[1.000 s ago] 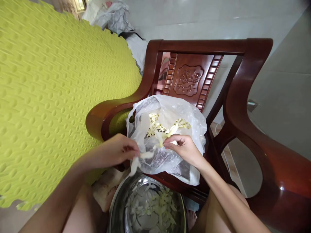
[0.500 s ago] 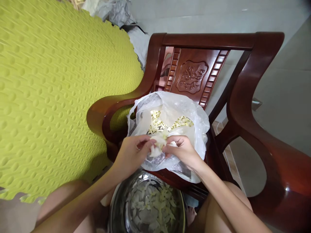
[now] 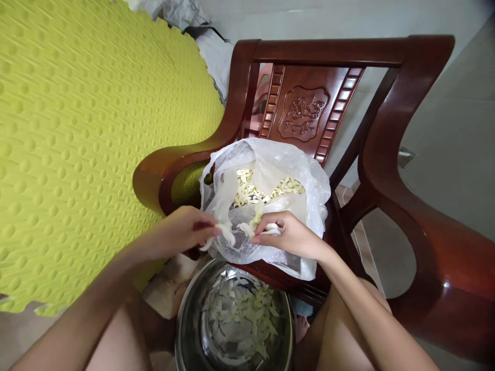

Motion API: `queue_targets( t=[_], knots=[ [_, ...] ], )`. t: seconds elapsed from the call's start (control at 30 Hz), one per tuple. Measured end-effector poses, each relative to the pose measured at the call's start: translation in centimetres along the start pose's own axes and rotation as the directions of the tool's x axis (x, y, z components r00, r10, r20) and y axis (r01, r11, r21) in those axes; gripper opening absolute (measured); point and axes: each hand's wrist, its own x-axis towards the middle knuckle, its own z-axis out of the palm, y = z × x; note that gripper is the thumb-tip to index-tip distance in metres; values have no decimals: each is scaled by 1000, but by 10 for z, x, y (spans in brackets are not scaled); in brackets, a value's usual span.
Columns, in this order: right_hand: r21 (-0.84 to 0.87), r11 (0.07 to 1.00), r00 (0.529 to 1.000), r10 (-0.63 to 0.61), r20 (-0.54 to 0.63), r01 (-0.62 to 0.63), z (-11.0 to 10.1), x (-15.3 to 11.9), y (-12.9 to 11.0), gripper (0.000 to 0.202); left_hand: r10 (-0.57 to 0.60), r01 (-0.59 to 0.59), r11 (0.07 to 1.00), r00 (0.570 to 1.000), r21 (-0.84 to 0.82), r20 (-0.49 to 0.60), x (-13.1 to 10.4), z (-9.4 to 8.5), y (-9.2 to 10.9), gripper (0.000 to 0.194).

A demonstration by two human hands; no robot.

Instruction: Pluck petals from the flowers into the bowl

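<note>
My left hand (image 3: pixel 193 229) pinches a white flower (image 3: pixel 227 233) between thumb and fingertips, over the left front of the plastic bag. A little to the right, my right hand (image 3: pixel 284 234) is closed on another flower with pale petals (image 3: pixel 255 216); a white petal also shows between its fingers. Beneath both hands lies the open translucent bag (image 3: pixel 286 149), with many small pale yellow-white pieces (image 3: pixel 247 190) inside. Closer to me, a shiny metal bowl (image 3: pixel 185 330) holds several loose pale flowers (image 3: pixel 259 314).
The bag rests on the seat of a dark red wooden chair (image 3: pixel 328 51) with a carved back and curved armrests (image 3: pixel 166 170). A yellow-green textured foam mat (image 3: pixel 85 129) stands along the left. A grey tiled wall (image 3: pixel 444 144) is behind.
My hands, together over the bag before, have come apart. The left has moved left and holds a flower of its own; the right stays near its place with another.
</note>
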Motion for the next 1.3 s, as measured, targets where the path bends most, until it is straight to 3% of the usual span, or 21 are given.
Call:
queue_targets(
  t=[0.1,0.27,0.4,0.5,0.63,0.8,0.87,0.93,1.0,1.07,1.2,1.3],
  knots=[
    [-42,999,997,-29,78,33,5,-1,1,16,96,-109,988,989,113,112,-1,19,6,22],
    [-74,995,996,-61,71,66,6,-1,2,20,138,-157,965,985,211,99,0,34,3,16],
    [-40,998,999,-49,-9,48,10,-2,0,25,35,-30,994,998,106,-54,3,32,5,26],
    [1,1000,996,-18,-90,18,12,-3,-2,36,65,-82,984,992,-156,-110,3,29,14,44],
    [107,994,998,24,-58,-18,10,-4,-4,39,182,-255,920,951,-298,-250,2,32,20,16],
    [141,990,995,-8,-100,22,0,-1,-5,31,148,-273,921,905,-279,-399,3,26,18,13],
    [152,988,992,0,-124,19,-4,0,-3,37,138,-226,948,927,-223,-349,3,20,15,17],
    [150,989,992,6,-126,13,-6,1,-2,36,94,-132,973,976,-192,-195,2,17,12,22],
    [154,988,994,-6,-113,24,-6,1,-1,30,19,-27,989,998,-144,-57,3,19,9,24],
    [201,979,997,-26,-77,41,-3,0,-1,24,-42,39,996,998,-83,-41,4,24,9,33],
    [384,923,999,-26,34,11,4,-3,-1,12,-93,82,995,968,-58,-234,6,34,16,33],
    [457,886,994,24,104,-69,10,-4,-2,19,-30,-6,996,916,-88,-400,8,38,23,32]
  ],
)
